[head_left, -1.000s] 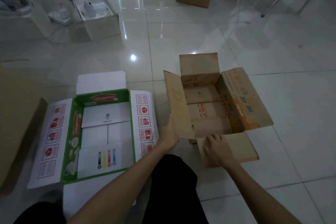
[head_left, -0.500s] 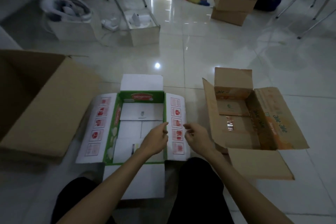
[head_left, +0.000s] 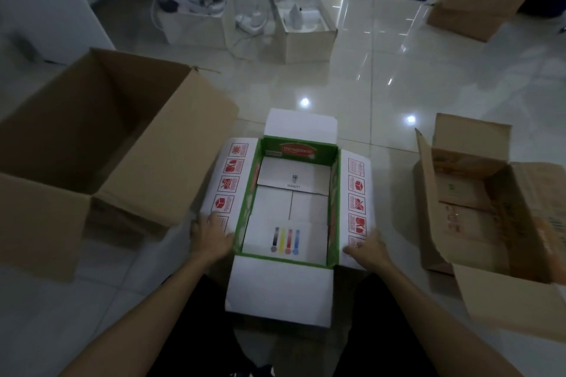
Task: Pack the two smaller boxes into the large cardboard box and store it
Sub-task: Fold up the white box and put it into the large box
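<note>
Glossy white floor tiles carry three open boxes. Both my hands — left hand, right hand — grip the green-and-white box by its side flaps.

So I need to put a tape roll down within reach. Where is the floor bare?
Bare tile lies between the green-and-white box and the brown printed box, and ahead of the green-and-white box toward the two far open boxes. The left side is crowded: the large cardboard box nearly meets the flap under the left hand. The right hand rests on the opposite flap.
</note>
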